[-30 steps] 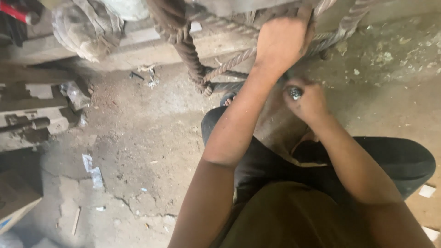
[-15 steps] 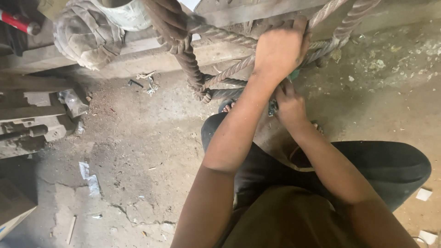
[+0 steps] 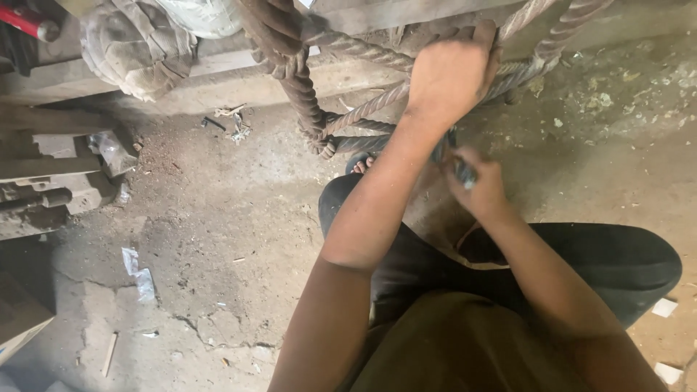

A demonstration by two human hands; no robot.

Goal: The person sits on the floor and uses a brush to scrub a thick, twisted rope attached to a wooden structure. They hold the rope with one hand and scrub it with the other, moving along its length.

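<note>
My left hand (image 3: 450, 72) is clenched around thick twisted steel bars (image 3: 363, 112) that run under a beam at the top of the view. More twisted bars (image 3: 290, 65) hang in a loop to its left. Just below, my right hand (image 3: 479, 189) grips a small metal tool (image 3: 463, 173), its shiny tip pointing up toward the bars beneath my left hand. Both forearms reach forward over my knees, which are in dark trousers (image 3: 595, 254). The spot where the tool meets the bars is hidden by my left wrist.
A dirty worn glove (image 3: 134, 47) lies on a wooden beam (image 3: 218, 69) at top left, next to a red handle (image 3: 22, 18). Grey metal parts (image 3: 43, 196) sit at the left edge. The cracked concrete floor (image 3: 218, 218) carries plastic scraps (image 3: 138, 272) and debris.
My right hand has shifted slightly lower and closer under my left hand, turning the tool. My left hand keeps its hold on the bars.
</note>
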